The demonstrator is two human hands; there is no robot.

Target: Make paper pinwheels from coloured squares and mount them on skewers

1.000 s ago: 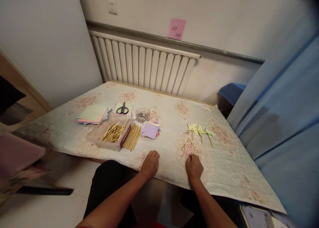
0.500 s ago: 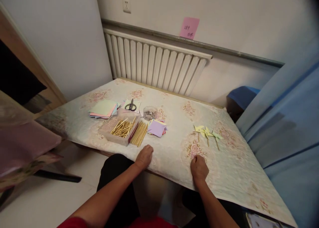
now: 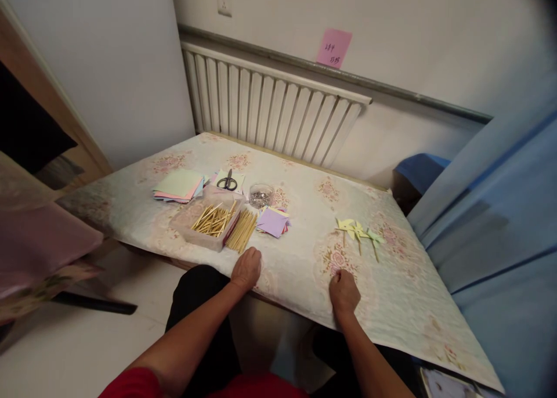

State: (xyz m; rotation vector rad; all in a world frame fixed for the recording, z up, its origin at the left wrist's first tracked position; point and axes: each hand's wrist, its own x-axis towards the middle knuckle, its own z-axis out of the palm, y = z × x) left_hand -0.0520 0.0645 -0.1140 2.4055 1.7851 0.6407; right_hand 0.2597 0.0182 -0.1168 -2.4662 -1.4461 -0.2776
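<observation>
My left hand (image 3: pixel 246 268) rests closed at the table's near edge, just below a bundle of thin wooden sticks (image 3: pixel 242 231). My right hand (image 3: pixel 344 292) is a loose fist on the floral tablecloth, and no object shows in either hand. Beyond it, on the right, lie three paper pinwheels on sticks (image 3: pixel 357 230), yellow and pale green. To the left of the bundle, a plastic box (image 3: pixel 183 227) holds several more sticks. Small coloured paper squares (image 3: pixel 273 221), purple on top, sit beside the bundle. Behind these, a clear round dish (image 3: pixel 261 195) contains small metallic pieces.
Larger coloured paper sheets (image 3: pixel 180 184) are stacked at the back left, near black-handled scissors (image 3: pixel 227 181) on paper. A radiator (image 3: pixel 278 105) and wall stand behind the table. Blue curtain (image 3: pixel 500 241) hangs on the right; a cloth-covered chair (image 3: pixel 43 253) is at left.
The view has shifted slightly. My left hand has turned a little and lies slightly closer to the stick bundle. My right hand stays in nearly the same place.
</observation>
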